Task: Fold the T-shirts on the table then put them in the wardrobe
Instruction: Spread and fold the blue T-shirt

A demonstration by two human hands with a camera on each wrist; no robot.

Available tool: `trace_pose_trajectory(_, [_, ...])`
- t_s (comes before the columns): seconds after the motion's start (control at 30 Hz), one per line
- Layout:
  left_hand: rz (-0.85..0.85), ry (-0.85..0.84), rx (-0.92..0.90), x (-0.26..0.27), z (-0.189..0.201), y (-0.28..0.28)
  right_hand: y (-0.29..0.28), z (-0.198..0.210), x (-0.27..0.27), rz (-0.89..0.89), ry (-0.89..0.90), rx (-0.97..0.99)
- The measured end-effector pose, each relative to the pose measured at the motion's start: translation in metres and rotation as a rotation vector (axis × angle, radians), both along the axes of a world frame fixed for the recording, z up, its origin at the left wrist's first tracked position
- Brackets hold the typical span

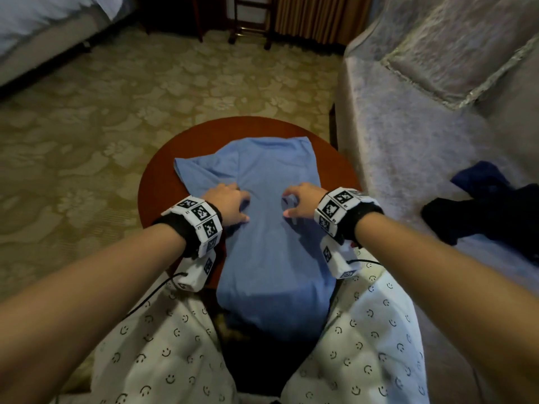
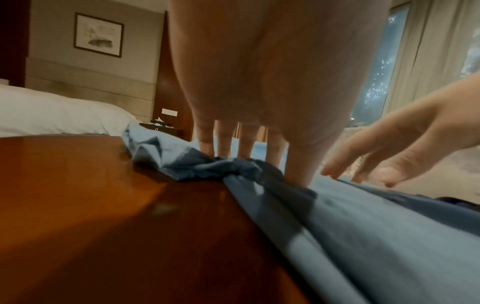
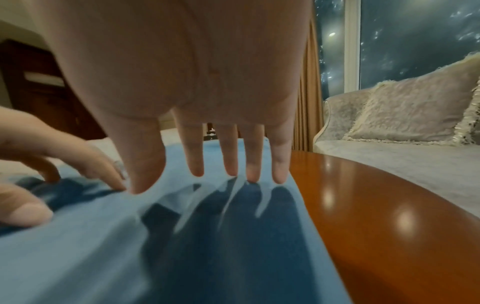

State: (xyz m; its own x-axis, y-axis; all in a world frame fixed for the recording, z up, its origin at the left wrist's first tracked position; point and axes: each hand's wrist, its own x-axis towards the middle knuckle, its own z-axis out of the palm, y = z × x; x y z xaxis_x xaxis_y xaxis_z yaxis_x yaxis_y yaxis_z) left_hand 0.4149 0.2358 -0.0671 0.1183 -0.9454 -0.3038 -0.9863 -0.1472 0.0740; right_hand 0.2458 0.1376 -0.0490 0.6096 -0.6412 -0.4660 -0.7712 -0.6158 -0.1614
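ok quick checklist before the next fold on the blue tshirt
1. Blue T-shirt lies on the round table: ok.
2. Right side folded in, edge straight: ok.
3. Left sleeve folded in: not ok, it sticks out, bunched.
4. Left hand on the cloth: ok.
5. Right hand on the cloth: ok, fingertips only.
6. Hem on the table: not ok, it hangs toward the lap.

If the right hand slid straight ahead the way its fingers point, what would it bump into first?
Probably nothing solid: the right hand would run along the blue T-shirt toward its collar end, then the bare table edge. Depth is hard to judge.
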Motion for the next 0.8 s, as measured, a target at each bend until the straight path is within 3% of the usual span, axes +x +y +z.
trace_pose_trajectory(0.13, [0.091,0.145,-0.105,0.01,-0.009,0.004,-0.001,-0.014,0.003,0.027,0.093,-0.087])
trace_pose_trajectory(0.23, [0.35,0.203,-0.28,0.026,-0.008,0.009,-0.007,-0.012,0.013,-0.069,0.008,-0.146])
trace_pose_trajectory(0.37, [0.716,0.221,-0.263,0.055,-0.01,0.015,-0.007,-0.013,0.032,-0.019,-0.063,-0.102])
trace_pose_trajectory(0.5, [0.879,0.482,-0.332,0.075,-0.017,0.011,0.001,-0.021,0.053,0.112,0.005,-0.006])
trace_pose_trajectory(0.8, [1.266,1.054,-0.399,0.081,-0.026,-0.026,0.004,-0.027,0.062,0.125,0.115,-0.038])
